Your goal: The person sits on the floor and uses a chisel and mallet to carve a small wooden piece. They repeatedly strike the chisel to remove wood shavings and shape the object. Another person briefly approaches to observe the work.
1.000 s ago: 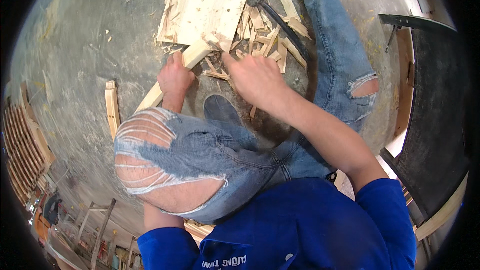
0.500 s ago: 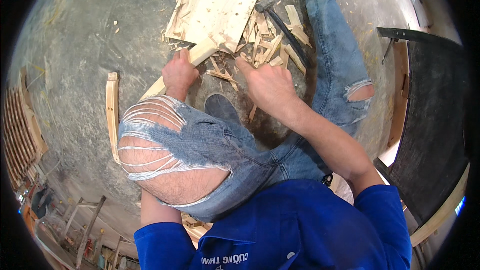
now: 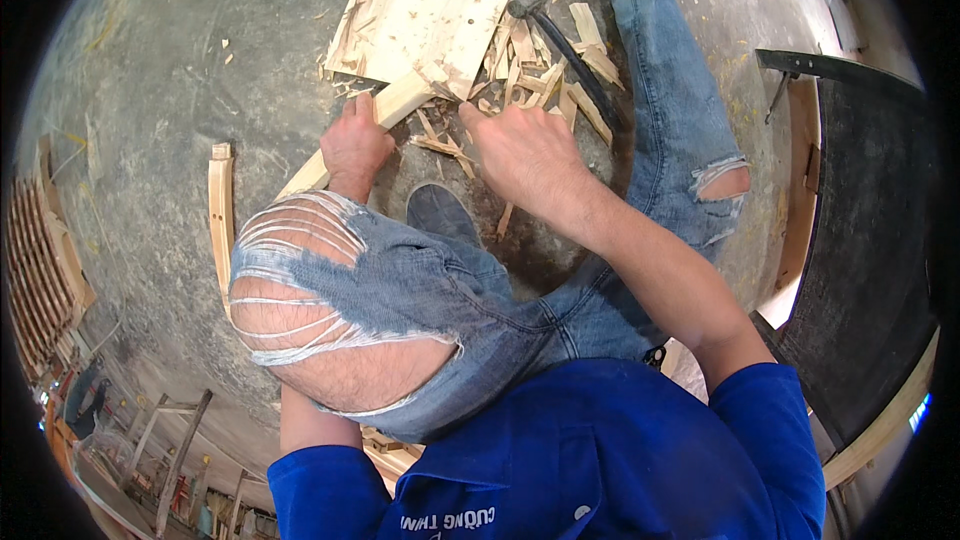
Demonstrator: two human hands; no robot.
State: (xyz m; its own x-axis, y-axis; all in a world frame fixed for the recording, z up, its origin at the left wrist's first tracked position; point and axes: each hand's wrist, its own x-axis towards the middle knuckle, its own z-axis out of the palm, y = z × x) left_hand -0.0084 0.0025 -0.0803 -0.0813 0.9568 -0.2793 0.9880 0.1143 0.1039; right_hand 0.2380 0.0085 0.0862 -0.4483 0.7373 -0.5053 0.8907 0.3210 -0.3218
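My left hand (image 3: 357,147) is closed around a pale wooden strip (image 3: 402,100), pressing it down. Its near end passes behind my bent knee, and its far end rests on the corner of a flat square wooden board (image 3: 425,20). In my right hand (image 3: 528,152) is a chisel (image 3: 446,92), its handle mostly hidden by the fingers. The thin dark blade points left and meets the strip's far end, where a loosened chip (image 3: 432,72) stands up.
A hammer (image 3: 568,50) lies among split wood chips (image 3: 540,90) right of the board, beside my outstretched leg. A curved wooden piece (image 3: 221,210) is on the floor at left. A dark panel (image 3: 860,240) stands at right, slatted wood (image 3: 42,260) at far left.
My right hand has shifted slightly left with the chisel, closer to the strip. My left hand keeps its hold on the strip, and the whole view has drifted a little.
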